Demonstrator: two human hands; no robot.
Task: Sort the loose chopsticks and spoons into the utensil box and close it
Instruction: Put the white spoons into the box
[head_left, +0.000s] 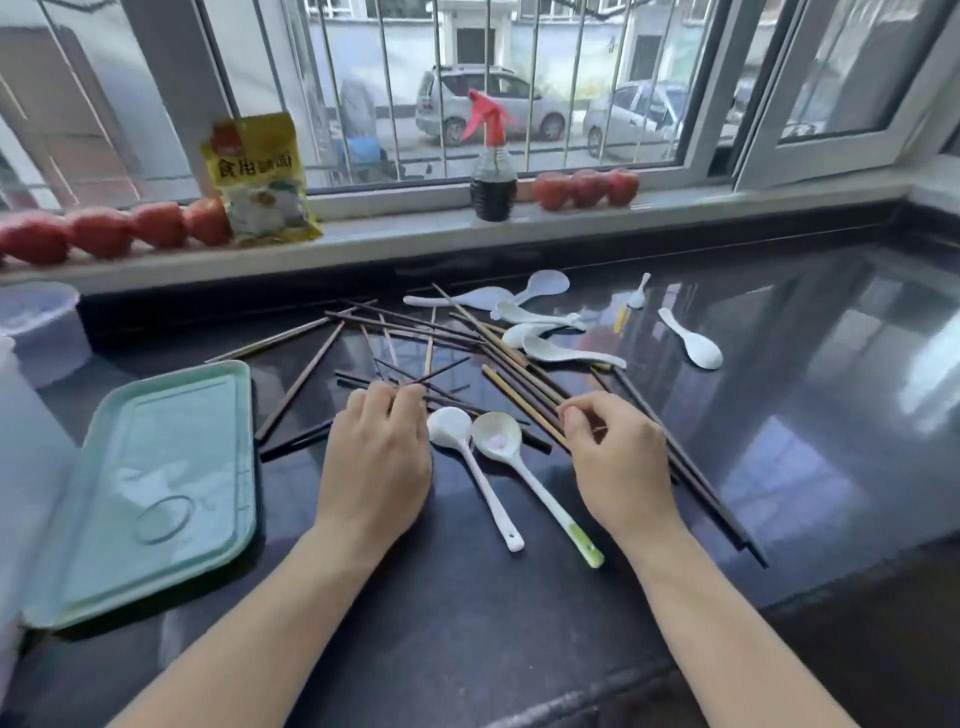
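Early in the sort, by the look of it: nothing yet boxed. Chopsticks (441, 358) strewn across the middle of the dark worktop (779, 415), crossing one another. Left hand (376, 457) down on the near edge of the heap, fingertips curled around one dark stick. Right hand (618, 462) pinching a pale stick in the bundle to the right. Two long-handled spoons (498, 467) flat between the hands; white spoons (540, 332) farther off, right of centre. Pale green utensil box (156, 493) at near left, well apart from the heap; lid or tray, hard to tell. Next, probably: gather sticks parallel, lift clear of the tangle. Apples (104, 231), yellow packet (257, 179) and spray bottle (492, 166) on the far sill, out of the way.
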